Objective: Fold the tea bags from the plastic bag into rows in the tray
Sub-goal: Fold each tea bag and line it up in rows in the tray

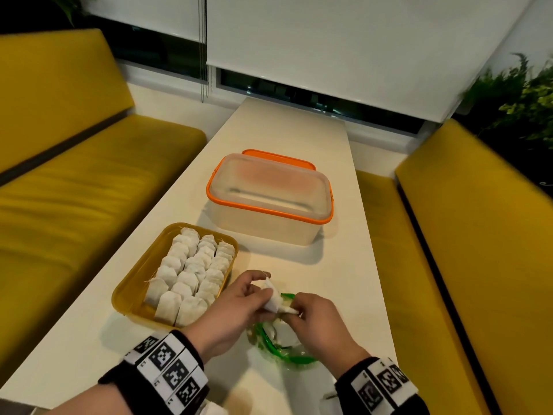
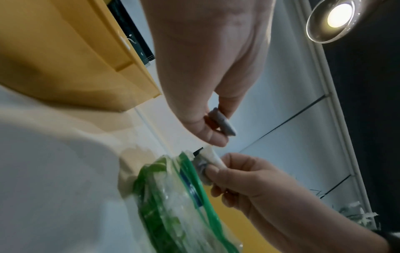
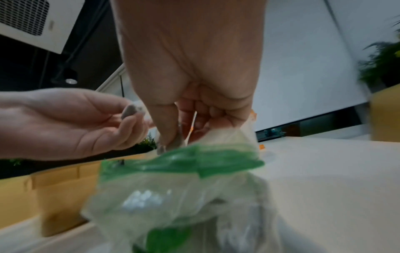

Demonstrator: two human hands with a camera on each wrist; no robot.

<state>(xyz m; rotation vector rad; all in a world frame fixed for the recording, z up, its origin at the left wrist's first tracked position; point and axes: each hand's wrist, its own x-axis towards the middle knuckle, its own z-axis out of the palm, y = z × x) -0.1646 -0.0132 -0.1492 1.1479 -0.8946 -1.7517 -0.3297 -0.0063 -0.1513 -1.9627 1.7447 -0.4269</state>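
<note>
Both hands' fingers [image 1: 263,290] pinch one tea bag [image 1: 273,299] above the plastic bag [image 1: 281,345], just beside the tray's [image 1: 128,295] near-right rim.

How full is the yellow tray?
Nearly full. The yellow tray holds three rows of tea bags running from its far end to its near end; only narrow strips of its floor show.

The plastic bag [image 1: 281,345] is partly hidden under both hands, and it is blurred in the right wrist view. How many tea bags are inside cannot be told. The forearms are cut by the lower edge.
</note>
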